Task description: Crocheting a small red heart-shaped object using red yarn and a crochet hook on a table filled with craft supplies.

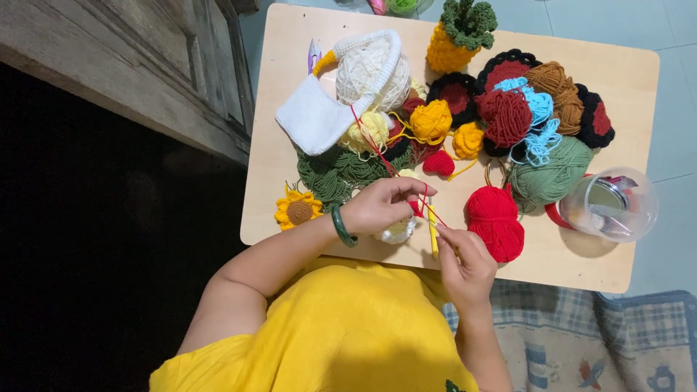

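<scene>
My left hand [381, 205], with a green bangle at the wrist, pinches a small red crochet piece [416, 208] and has red yarn strands [370, 141] looped over its fingers. My right hand [465, 263] grips a yellow crochet hook [433, 234] whose tip points at the red piece. A red yarn ball [496, 220] lies just right of the hands on the low wooden table [581, 254]. A small white and yellow crochet piece [396, 232] sits under my left hand.
The table holds a white yarn ball [370, 71], a white knitted square [314, 116], yellow, maroon, blue, brown and green yarn balls, a crochet sunflower [298, 209], a crochet pineapple [459, 36] and a clear plastic container [613, 203]. A wooden cabinet [145, 65] stands left.
</scene>
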